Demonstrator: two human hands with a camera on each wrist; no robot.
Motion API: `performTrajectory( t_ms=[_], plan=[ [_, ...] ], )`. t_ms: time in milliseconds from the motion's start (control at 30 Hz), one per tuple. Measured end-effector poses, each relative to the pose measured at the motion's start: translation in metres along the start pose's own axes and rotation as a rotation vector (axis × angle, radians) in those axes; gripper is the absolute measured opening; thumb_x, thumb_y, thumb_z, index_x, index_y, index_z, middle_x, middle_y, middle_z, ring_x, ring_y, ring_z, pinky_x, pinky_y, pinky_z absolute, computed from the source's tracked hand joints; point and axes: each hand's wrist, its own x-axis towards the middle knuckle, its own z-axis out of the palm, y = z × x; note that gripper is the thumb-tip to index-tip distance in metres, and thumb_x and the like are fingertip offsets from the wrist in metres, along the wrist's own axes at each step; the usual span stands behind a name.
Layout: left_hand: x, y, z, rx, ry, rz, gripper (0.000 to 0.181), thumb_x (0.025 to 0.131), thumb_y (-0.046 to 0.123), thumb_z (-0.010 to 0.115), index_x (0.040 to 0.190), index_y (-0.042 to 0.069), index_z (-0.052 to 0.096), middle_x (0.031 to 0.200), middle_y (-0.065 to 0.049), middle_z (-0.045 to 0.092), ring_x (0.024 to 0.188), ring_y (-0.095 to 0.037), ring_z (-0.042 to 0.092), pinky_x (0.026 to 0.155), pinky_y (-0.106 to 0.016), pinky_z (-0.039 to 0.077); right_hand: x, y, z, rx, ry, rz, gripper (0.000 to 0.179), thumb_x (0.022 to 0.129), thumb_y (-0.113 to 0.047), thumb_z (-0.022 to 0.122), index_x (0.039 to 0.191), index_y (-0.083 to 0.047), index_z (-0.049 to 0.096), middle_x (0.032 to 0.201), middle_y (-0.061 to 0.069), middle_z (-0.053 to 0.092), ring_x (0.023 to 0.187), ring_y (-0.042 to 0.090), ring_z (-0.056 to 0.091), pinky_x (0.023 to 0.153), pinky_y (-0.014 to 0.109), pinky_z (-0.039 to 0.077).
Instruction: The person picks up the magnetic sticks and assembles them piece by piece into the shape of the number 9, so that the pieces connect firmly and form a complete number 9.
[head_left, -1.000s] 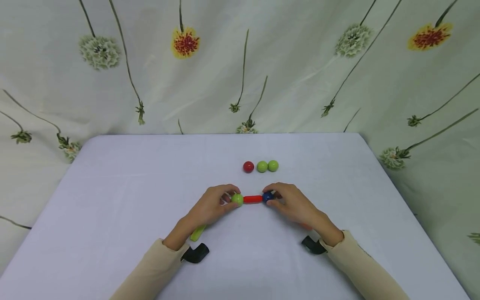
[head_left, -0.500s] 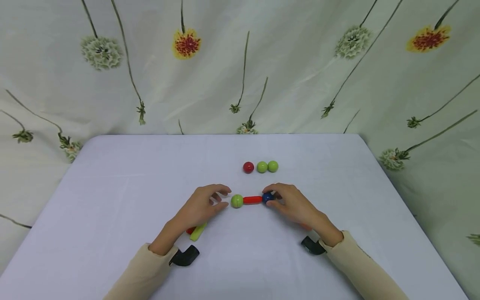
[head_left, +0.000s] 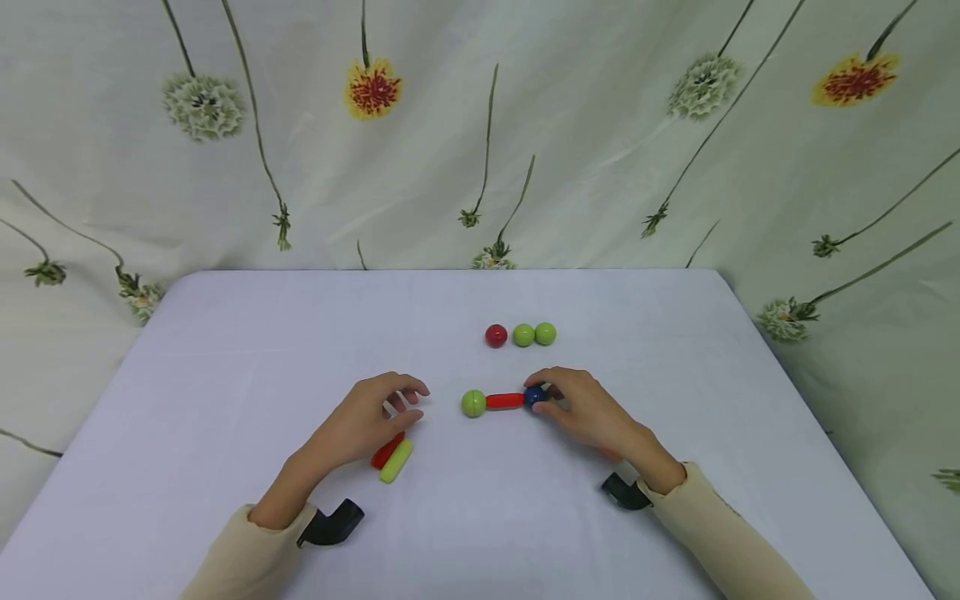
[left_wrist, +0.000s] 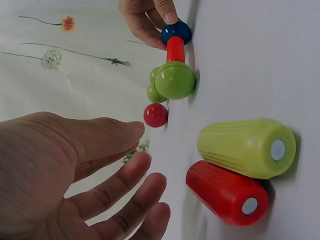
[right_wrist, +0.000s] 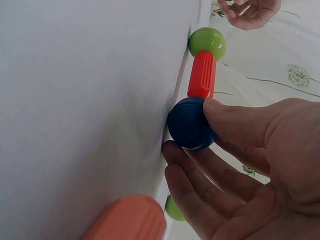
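Away from the green ball (head_left: pixel 474 403) the left hand (head_left: pixel 375 417) has moved, fingers relaxed, while the right hand (head_left: pixel 583 406) pinches the blue ball (head_left: pixel 535 396) against the red rod (head_left: pixel 505 402) on the surface (head_left: pixel 262 375), which I judge light, hard, slippery, best held around its middle.

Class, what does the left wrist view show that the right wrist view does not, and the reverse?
Only the left wrist view shows the red ball, yellow-green stick and loose red stick. Only the right wrist view shows the orange stick. Both show the left hand, right hand, blue ball, middle red stick, green end ball, white table and flowered cloth.
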Motion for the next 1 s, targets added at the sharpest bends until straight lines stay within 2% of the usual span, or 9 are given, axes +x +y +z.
performTrajectory(
  t_ms=[467, 633, 767, 1000],
  plan=[
    [-0.022, -0.012, -0.007, 0.004, -0.004, 0.023, 0.023, 0.09, 0.007, 0.071, 0.113, 0.006, 0.068, 0.102, -0.005, 0.067, 0.086, -0.012, 0.06, 0.077, -0.027, 0.053, 0.001, 0.001, 0.0, 0.007, -0.011, 0.02, 0.033, 0.093, -0.012, 0.071, 0.125, -0.009, 0.066, 0.12, 0.004, 0.069, 0.098, 0.017, 0.067, 0.09, 0.038, 0.055],
    [-0.032, -0.014, -0.009, 0.012, 0.024, 0.031, 0.023, 0.089, 0.008, 0.072, 0.112, 0.008, 0.069, 0.102, -0.002, 0.067, 0.085, -0.01, 0.06, 0.076, -0.027, 0.054, 0.0, -0.001, -0.001, 0.01, -0.012, 0.026, 0.033, 0.092, -0.012, 0.072, 0.124, -0.01, 0.066, 0.119, 0.003, 0.069, 0.097, 0.017, 0.066, 0.09, 0.038, 0.055],
    [-0.039, -0.016, -0.009, 0.018, 0.04, 0.009, 0.024, 0.089, 0.009, 0.074, 0.112, 0.012, 0.069, 0.103, 0.001, 0.066, 0.084, -0.008, 0.061, 0.076, -0.027, 0.054, 0.0, -0.002, -0.001, 0.002, -0.013, 0.023, 0.033, 0.092, -0.011, 0.072, 0.124, -0.009, 0.066, 0.119, 0.004, 0.07, 0.097, 0.017, 0.066, 0.09, 0.038, 0.055],
    [-0.047, -0.019, -0.006, 0.012, 0.059, 0.012, 0.031, 0.087, 0.0, 0.071, 0.116, 0.011, 0.068, 0.105, -0.001, 0.066, 0.083, -0.008, 0.061, 0.074, -0.026, 0.054, 0.0, -0.002, -0.001, -0.004, -0.009, 0.015, 0.032, 0.092, -0.011, 0.072, 0.124, -0.009, 0.066, 0.119, 0.005, 0.07, 0.098, 0.018, 0.068, 0.091, 0.039, 0.055]
  ],
)
